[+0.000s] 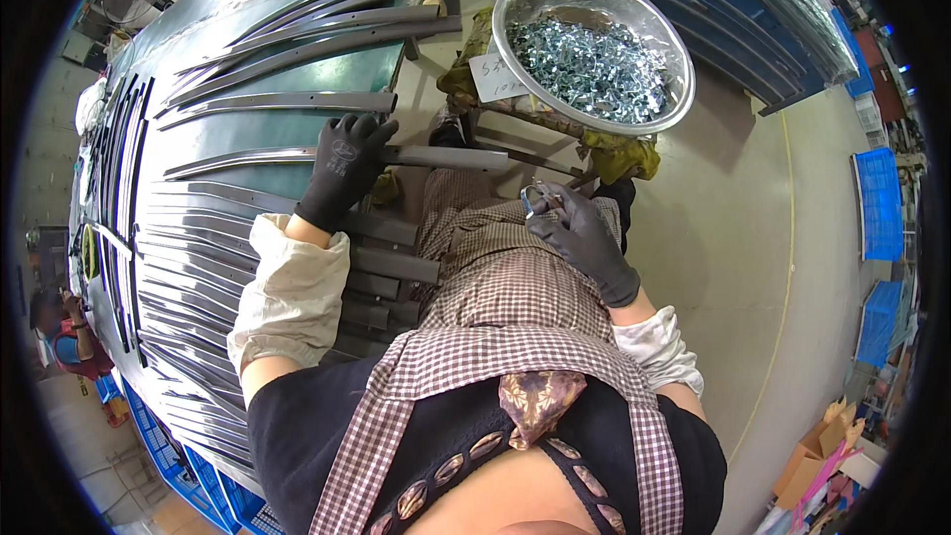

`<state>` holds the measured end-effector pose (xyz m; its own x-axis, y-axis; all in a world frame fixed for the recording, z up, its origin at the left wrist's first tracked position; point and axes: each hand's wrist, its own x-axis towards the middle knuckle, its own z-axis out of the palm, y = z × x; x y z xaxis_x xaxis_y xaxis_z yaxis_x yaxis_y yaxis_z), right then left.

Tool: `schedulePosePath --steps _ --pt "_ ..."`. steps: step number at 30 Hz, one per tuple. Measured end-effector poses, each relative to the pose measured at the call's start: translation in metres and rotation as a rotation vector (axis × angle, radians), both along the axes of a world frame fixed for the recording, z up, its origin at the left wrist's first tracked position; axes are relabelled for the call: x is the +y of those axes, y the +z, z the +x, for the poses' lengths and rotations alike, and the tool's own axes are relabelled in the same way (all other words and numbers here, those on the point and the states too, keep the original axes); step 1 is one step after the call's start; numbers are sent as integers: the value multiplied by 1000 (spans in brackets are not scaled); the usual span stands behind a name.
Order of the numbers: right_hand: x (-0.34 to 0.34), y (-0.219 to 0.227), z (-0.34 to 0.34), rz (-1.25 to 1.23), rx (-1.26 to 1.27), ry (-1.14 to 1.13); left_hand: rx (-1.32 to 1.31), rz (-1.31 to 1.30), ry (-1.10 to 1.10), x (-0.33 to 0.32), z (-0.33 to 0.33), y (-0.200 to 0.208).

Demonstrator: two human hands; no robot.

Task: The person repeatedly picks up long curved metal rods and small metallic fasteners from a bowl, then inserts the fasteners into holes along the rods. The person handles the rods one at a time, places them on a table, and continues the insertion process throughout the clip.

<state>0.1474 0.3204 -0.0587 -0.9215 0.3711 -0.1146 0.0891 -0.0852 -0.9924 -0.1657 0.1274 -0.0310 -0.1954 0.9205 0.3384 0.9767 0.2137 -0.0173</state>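
Observation:
My left hand [342, 170], in a black glove, is closed around a long dark grey strip [448, 157] that has small holes along it. The strip's right end sticks out past the table edge, over my lap. My right hand [582, 238], also gloved, pinches a small shiny metal clip [528, 202] between thumb and fingers, a short way from the strip's end. Beyond it stands a round metal basin [680, 104] filled with many small silvery clips [594, 69]. More grey strips [198, 267] lie side by side on the table, nearer to me and farther off.
The table [332, 74] has a green top. A white handwritten card [495, 77] leans by the basin, on a cloth-covered stand [634, 154]. A blue metal container [693, 15] stands at the far right. Blue crates [877, 203] line the right side. Another person [74, 337] is at far left.

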Motion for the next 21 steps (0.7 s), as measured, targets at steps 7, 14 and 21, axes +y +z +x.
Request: schedulePosePath --steps 7,14,21 --pt "7 -7 -2 332 -55 27 -216 -116 -139 -4 10 10" --pt "21 -3 -17 809 -107 20 -388 -136 -265 12 21 14" --pt "33 7 -47 1071 -125 178 -540 -177 -312 39 35 1"
